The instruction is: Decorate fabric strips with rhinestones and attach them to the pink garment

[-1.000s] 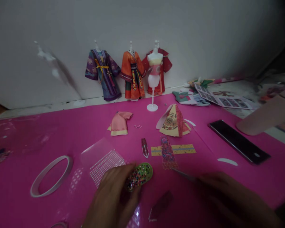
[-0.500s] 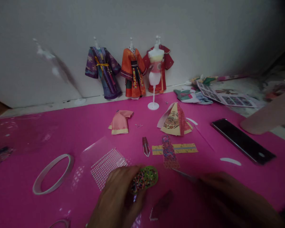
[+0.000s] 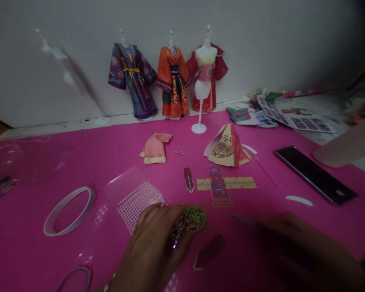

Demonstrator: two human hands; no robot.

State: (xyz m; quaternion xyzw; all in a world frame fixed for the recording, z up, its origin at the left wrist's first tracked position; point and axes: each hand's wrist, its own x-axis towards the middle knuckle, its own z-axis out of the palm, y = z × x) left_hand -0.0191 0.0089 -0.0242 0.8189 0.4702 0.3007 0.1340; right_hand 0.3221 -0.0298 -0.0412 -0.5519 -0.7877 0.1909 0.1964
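Nearest the camera, my left hand [image 3: 153, 247] rests on the pink mat [image 3: 33, 251], fingers curled against the near edge of a small green tray of beads [image 3: 190, 221], steadying it; the tray lies flat, just right of the clear rhinestone sheet [image 3: 138, 202]. My right hand [image 3: 298, 251] is closed around a thin pointed tool [image 3: 241, 220], tip aimed left toward the tray but short of it. A small dark red trim piece [image 3: 208, 253] lies between the hands, apart from both. Judgement: the step in hand is bead picking, tool about to lift one from the tray. The next move calls for a fine, level approach of the tip and a firm hold on the tray so it does not skid. Farther out lie a patterned strip crossed over a yellow band [image 3: 226, 183], a folded skirt piece [image 3: 226, 148] and a pink top [image 3: 155, 148]. At right, a dark phone [image 3: 316, 175]; another person's arm [image 3: 346, 146] reaches in beyond it. Against the wall stand three dressed mannequins [image 3: 173, 77].
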